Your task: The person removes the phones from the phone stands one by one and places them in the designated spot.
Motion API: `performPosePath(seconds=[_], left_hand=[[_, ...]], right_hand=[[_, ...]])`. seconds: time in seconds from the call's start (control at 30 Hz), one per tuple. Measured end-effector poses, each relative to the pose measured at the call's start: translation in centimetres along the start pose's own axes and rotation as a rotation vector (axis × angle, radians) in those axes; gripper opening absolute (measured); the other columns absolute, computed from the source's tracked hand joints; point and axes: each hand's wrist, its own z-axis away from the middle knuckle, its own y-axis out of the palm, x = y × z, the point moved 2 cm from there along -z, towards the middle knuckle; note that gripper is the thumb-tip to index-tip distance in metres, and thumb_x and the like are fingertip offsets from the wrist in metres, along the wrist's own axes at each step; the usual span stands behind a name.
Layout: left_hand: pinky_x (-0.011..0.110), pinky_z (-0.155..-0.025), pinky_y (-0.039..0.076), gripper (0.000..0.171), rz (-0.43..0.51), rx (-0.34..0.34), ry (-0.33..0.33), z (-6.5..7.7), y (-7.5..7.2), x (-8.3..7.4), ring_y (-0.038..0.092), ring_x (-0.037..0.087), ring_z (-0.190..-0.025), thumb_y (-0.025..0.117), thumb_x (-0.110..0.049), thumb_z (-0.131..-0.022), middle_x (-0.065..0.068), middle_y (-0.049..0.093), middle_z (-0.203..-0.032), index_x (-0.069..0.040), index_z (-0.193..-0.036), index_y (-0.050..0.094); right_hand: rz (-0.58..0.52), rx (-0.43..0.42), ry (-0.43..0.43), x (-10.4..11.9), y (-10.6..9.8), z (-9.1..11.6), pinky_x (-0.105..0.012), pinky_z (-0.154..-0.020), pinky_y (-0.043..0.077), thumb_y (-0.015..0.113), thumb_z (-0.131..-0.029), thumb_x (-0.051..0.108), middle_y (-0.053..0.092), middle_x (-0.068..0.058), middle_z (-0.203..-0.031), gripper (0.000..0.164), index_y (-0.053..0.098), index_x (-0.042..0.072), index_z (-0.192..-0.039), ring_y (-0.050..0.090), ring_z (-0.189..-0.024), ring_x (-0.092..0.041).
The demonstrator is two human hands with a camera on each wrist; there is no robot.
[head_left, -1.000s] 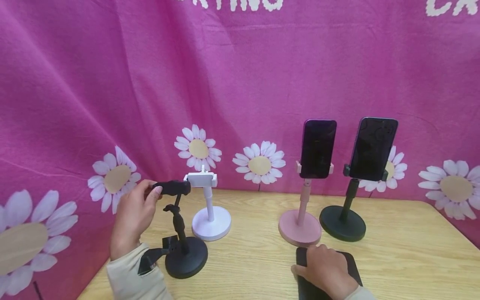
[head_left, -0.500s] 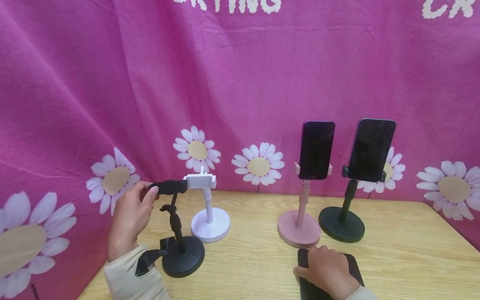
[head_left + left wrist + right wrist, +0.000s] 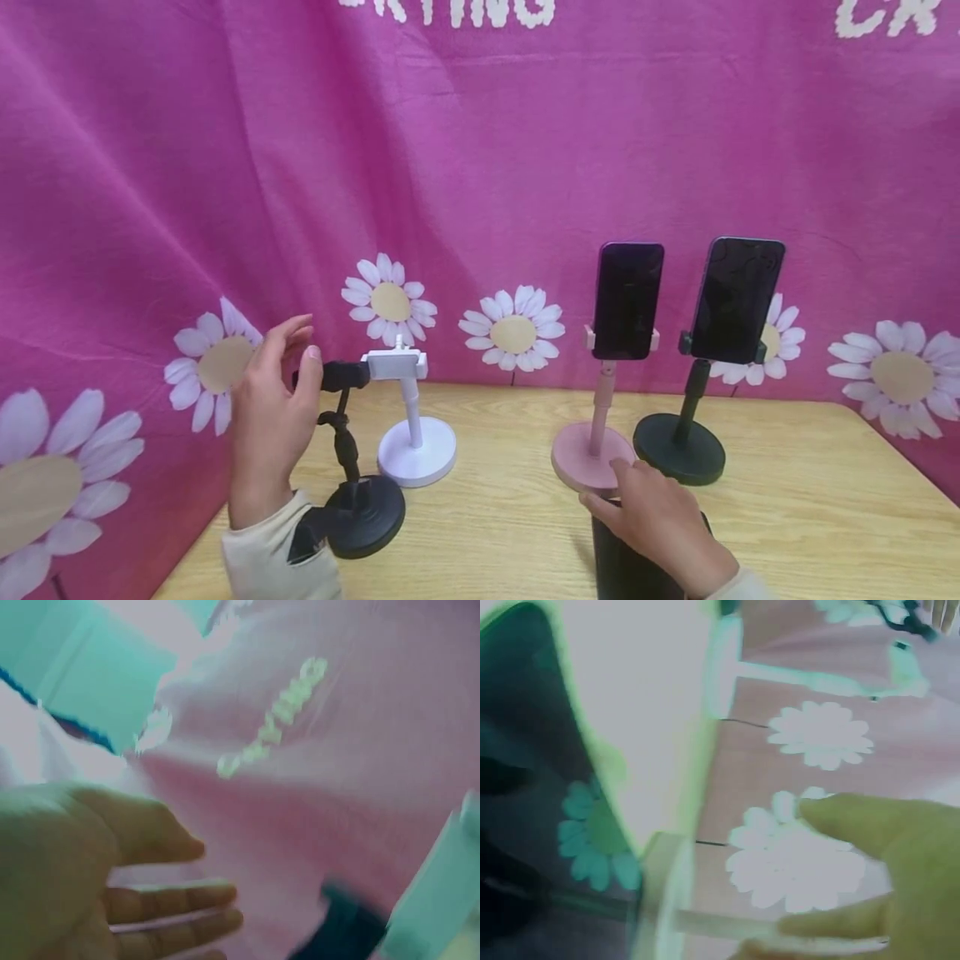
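Observation:
My left hand (image 3: 273, 417) has its thumb and fingers apart, just left of the clamp on a black phone stand (image 3: 367, 517). From the left wrist view, the palm and spread fingers (image 3: 169, 900) show nothing held, with a blurred dark clamp (image 3: 341, 930) nearby. Low at the right of the head view, my right hand (image 3: 663, 525) hovers with straight fingers over a black tablet (image 3: 626, 562), partly covering it. The tablet's glossy screen (image 3: 525, 705) reflects a flower in the right wrist view. Close beyond the right fingertips stands the base of a pink phone stand (image 3: 588, 458).
A white phone stand (image 3: 417, 454) is behind the black one. The pink stand holds an upright phone (image 3: 628, 300); a dark green stand (image 3: 678, 450) to its right carries another dark phone (image 3: 738, 300). A magenta flowered cloth (image 3: 525, 167) hangs behind the wooden table (image 3: 495, 500).
My left hand has let go of the black stand's clamp and its fingers have spread upward. The right hand has lifted from its grip on the tablet, fingers straightening.

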Motion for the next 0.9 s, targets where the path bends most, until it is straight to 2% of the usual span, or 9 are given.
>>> performPosePath(seconds=[0.1,0.2,0.3,0.4,0.53,0.67,0.8,0.9], left_hand=[[0.038,-0.095,0.046,0.035,0.07,-0.02,0.15,0.2,1.2,-2.2,0.061,0.021,-0.108,0.053,-0.011,-0.096,0.005,0.064,-0.12,-0.013,-0.131,0.058],[0.03,-0.092,0.047,0.037,0.146,0.012,0.269,0.6,2.8,-4.1,0.061,0.017,-0.107,0.053,-0.007,-0.095,0.003,0.065,-0.118,-0.014,-0.132,0.058],[0.029,-0.092,0.048,0.039,0.249,0.094,0.352,1.1,4.5,-5.8,0.061,0.016,-0.109,0.052,-0.005,-0.095,0.002,0.065,-0.119,-0.015,-0.133,0.056],[0.034,-0.088,0.051,0.04,0.378,0.211,0.379,1.6,6.3,-7.1,0.061,0.016,-0.111,0.051,-0.006,-0.097,0.0,0.064,-0.121,-0.016,-0.135,0.054],[0.037,-0.088,0.051,0.04,0.497,0.349,0.358,2.3,9.1,-8.3,0.059,0.015,-0.115,0.047,-0.012,-0.1,-0.002,0.061,-0.126,-0.02,-0.14,0.049],[0.041,-0.098,0.046,0.042,0.531,0.456,0.305,2.8,12.5,-8.6,0.054,0.016,-0.122,0.042,-0.021,-0.104,-0.002,0.056,-0.132,-0.026,-0.145,0.042],[0.049,-0.103,0.039,0.043,0.549,0.547,0.172,3.5,15.7,-8.5,0.049,0.02,-0.127,0.035,-0.032,-0.105,-0.001,0.05,-0.139,-0.035,-0.148,0.035],[0.049,-0.107,0.034,0.044,0.584,0.606,0.075,3.9,17.8,-8.6,0.045,0.02,-0.131,0.033,-0.038,-0.105,-0.001,0.043,-0.146,-0.038,-0.149,0.032]], right_hand=[[-0.157,-0.139,-0.089,0.5,-1.6,0.0,-0.039,-0.062,0.056,0.075,-0.081,0.042,0.066,-0.01,-0.096,0.057,0.062,0.005,-0.122,0.061,-0.076,-0.019],[-0.318,-0.267,-0.183,0.8,-2.9,0.2,-0.04,-0.071,0.057,0.074,-0.084,0.036,0.065,-0.01,-0.108,0.053,0.059,0.008,-0.127,0.063,-0.091,-0.022],[-0.418,-0.371,-0.253,0.8,-3.8,0.2,-0.04,-0.075,0.057,0.072,-0.087,0.032,0.063,-0.007,-0.115,0.051,0.057,0.01,-0.13,0.063,-0.098,-0.022],[-0.475,-0.451,-0.256,0.7,-4.8,0.2,-0.044,-0.079,0.056,0.07,-0.089,0.03,0.061,-0.008,-0.121,0.053,0.052,0.013,-0.136,0.062,-0.104,-0.026],[-0.565,-0.491,-0.197,0.5,-6.2,-0.1,-0.051,-0.087,0.05,0.065,-0.093,0.032,0.055,-0.014,-0.13,0.061,0.04,0.015,-0.145,0.057,-0.117,-0.034],[-0.681,-0.476,-0.127,-0.1,-7.4,-0.9,-0.058,-0.095,0.043,0.055,-0.097,0.038,0.045,-0.018,-0.141,0.065,0.026,0.019,-0.152,0.046,-0.128,-0.038],[-0.805,-0.406,-0.061,-0.5,-7.9,-2.0,-0.058,-0.097,0.041,0.043,-0.1,0.048,0.032,-0.018,-0.151,0.068,0.013,0.023,-0.155,0.041,-0.132,-0.041],[-0.901,-0.327,-0.033,-0.7,-8.1,-2.8,-0.055,-0.099,0.04,0.032,-0.099,0.056,0.022,-0.017,-0.156,0.069,0.006,0.026,-0.156,0.036,-0.135,-0.041]])
